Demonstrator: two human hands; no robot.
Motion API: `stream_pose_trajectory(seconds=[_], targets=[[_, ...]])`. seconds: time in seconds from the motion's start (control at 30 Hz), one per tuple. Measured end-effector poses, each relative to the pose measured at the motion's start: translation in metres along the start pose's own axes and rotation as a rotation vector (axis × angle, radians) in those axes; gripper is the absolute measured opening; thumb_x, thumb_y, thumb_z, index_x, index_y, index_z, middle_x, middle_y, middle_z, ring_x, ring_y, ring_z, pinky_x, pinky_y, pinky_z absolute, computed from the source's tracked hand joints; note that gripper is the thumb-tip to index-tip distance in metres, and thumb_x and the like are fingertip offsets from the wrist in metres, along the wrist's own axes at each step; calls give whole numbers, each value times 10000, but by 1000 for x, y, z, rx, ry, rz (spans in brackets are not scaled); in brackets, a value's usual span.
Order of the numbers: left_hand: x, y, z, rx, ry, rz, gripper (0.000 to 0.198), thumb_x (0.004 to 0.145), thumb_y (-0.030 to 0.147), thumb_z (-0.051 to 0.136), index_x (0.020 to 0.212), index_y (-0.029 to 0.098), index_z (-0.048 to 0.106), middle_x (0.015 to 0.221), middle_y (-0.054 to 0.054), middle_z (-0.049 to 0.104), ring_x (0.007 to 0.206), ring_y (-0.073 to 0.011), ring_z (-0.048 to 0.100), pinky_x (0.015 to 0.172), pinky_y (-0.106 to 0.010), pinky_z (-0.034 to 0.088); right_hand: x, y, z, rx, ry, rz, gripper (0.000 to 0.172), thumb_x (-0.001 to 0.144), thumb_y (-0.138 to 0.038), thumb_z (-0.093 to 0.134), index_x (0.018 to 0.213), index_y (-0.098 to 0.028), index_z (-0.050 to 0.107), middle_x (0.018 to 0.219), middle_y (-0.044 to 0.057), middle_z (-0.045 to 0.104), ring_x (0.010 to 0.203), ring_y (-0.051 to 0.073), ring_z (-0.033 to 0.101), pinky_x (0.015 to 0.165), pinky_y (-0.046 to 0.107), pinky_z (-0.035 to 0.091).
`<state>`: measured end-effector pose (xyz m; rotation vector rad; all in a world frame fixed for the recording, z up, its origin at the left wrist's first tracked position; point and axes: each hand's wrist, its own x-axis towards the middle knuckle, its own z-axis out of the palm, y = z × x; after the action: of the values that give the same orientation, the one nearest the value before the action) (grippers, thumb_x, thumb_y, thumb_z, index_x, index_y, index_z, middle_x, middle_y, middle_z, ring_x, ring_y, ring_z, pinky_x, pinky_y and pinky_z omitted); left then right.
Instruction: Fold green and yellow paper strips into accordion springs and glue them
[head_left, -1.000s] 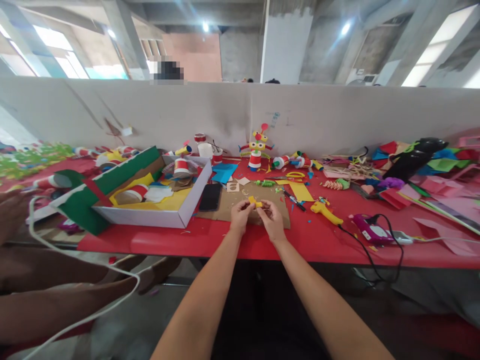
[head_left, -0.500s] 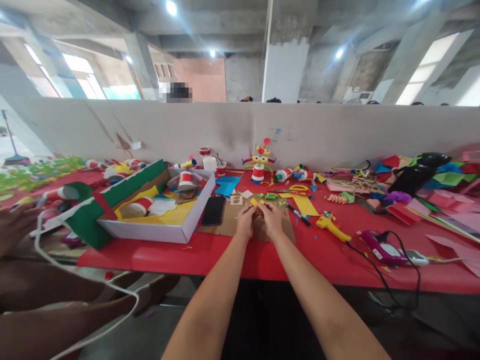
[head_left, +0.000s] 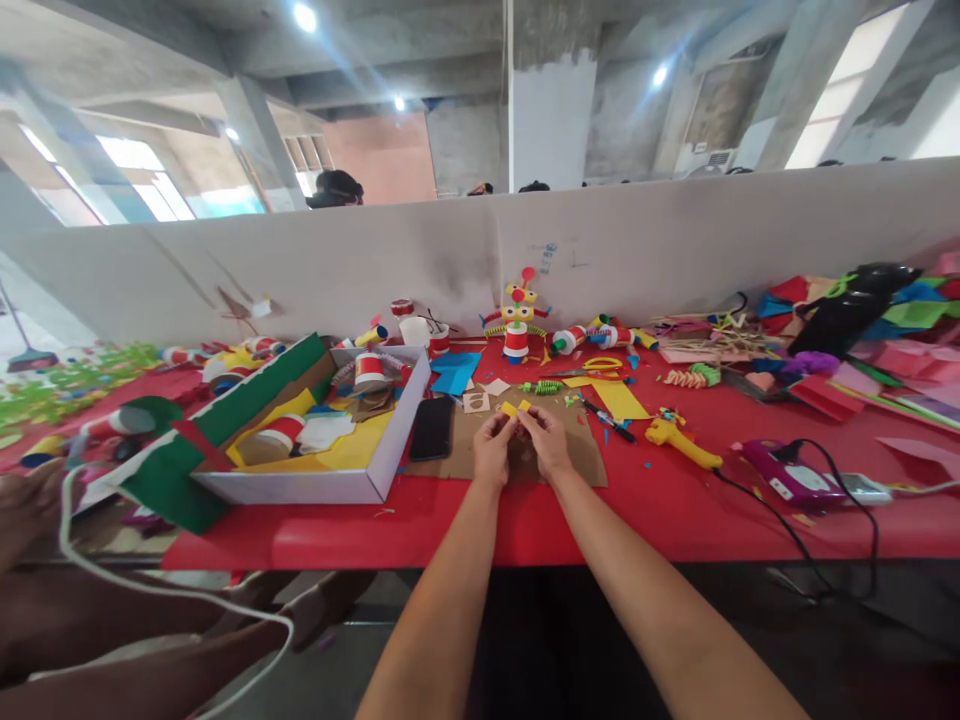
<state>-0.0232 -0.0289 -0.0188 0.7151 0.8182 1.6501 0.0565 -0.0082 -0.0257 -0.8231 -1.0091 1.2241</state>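
Note:
Over a brown cardboard sheet (head_left: 459, 462), my left hand (head_left: 493, 448) and my right hand (head_left: 545, 444) are close together. Both pinch a small yellow paper piece (head_left: 513, 409) at their fingertips; its exact form is partly covered by the fingers. A black phone (head_left: 432, 428) lies left of my hands. To the right are a dark pen-like tool (head_left: 609, 421), a yellow paper strip (head_left: 621, 400) and yellow-handled scissors (head_left: 602, 366). Beyond the hands stands a red-and-white paper-cup figure (head_left: 517, 338) with yellow eye pieces. A green coiled paper strip (head_left: 541, 387) lies near the cardboard's far edge.
At left sits a white-sided box (head_left: 300, 487) holding cups and paper. A yellow glue gun (head_left: 682, 444) and purple power strip (head_left: 791, 475), with cables, are at right. Coloured paper (head_left: 821, 395) piles up farther right. Another person's hand (head_left: 30, 500) is at far left.
The camera view has turned and tilted slightly. Both my hands remain at the yellow paper piece, with their fingers slightly shifted.

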Motion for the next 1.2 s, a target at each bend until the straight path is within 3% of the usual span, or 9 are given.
stream_pose_trajectory(seconds=[0.27, 0.7, 1.0, 1.2], targets=[[3, -5, -4, 41, 2, 24, 306, 552, 284, 755, 802, 152, 638, 726, -9, 640, 643, -102, 568, 670, -238, 423, -2, 0, -1, -15, 12, -27, 224, 646, -397, 640, 670, -178, 605, 599, -38, 555, 546, 101, 471, 550, 229, 379], [0, 1, -3, 37, 60, 14, 280, 476, 261, 773, 699, 144, 650, 622, -1, 624, 568, -99, 555, 619, -238, 417, -7, -6, 1, -62, -15, -43, 232, 651, -401, 643, 640, -173, 602, 581, -36, 552, 546, 107, 472, 538, 230, 368], [0, 1, -2, 111, 64, 61, 195, 544, 247, 740, 697, 137, 692, 622, -12, 640, 576, -113, 555, 605, -237, 415, -4, -1, 0, -64, 10, -46, 241, 661, -401, 643, 629, -168, 593, 563, -36, 548, 528, 97, 460, 525, 226, 355], [-1, 3, -1, 171, 107, 119, 242, 543, 267, 748, 751, 146, 718, 704, -31, 680, 648, -142, 585, 638, -250, 437, -4, -2, 1, -75, 35, -54, 254, 647, -415, 651, 627, -169, 592, 560, -38, 526, 536, 101, 448, 539, 231, 359]])
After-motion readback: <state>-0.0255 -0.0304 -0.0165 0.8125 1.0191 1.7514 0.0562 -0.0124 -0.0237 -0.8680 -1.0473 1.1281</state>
